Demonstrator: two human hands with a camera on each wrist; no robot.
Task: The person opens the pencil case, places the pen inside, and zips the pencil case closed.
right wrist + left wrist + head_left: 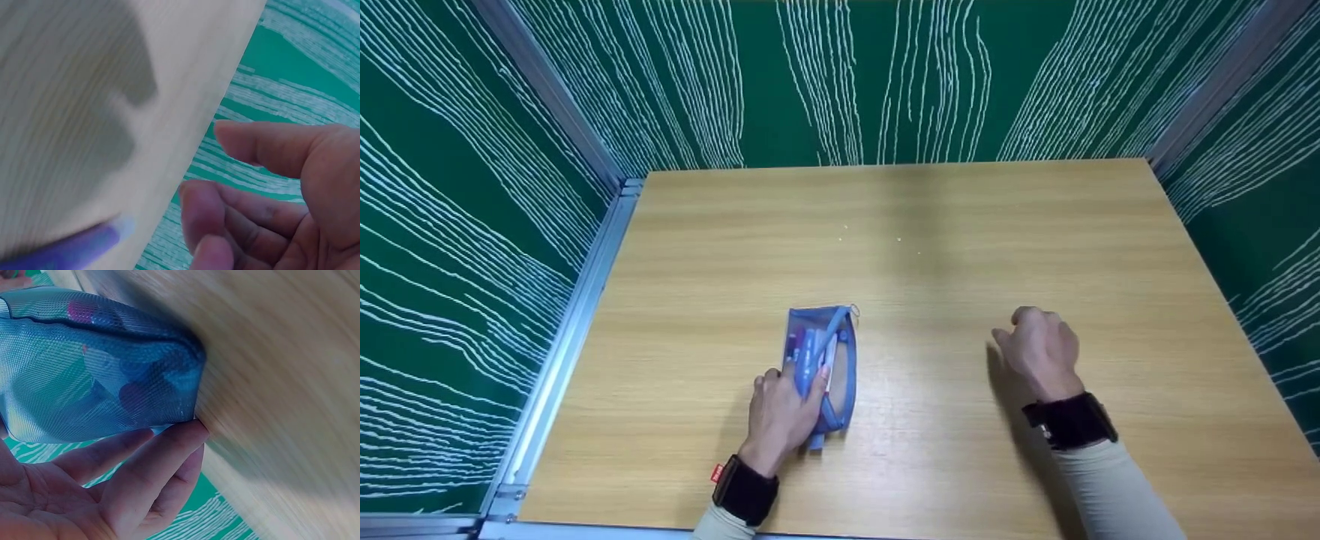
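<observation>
A blue mesh pencil case (844, 375) stands near the front of the wooden table, left of the middle. Pens and other pieces show through its mesh, blue, purple and white. My left hand (784, 412) grips it from the left, thumb on top and fingers along its side. In the left wrist view the mesh of the case (50, 388) fills the upper left, with fingertips (191, 433) against its lower edge. Well to the right, my right hand (1039, 349) hovers over the table, fingers loosely bent, holding nothing. The right wrist view shows a gap between thumb and fingers (202, 208).
The wooden table (930, 465) is bordered by green panels (870, 82) with white wavy lines at the back and both sides. A metal rail (562, 360) runs along the left edge. A few tiny white specks (898, 240) lie farther back.
</observation>
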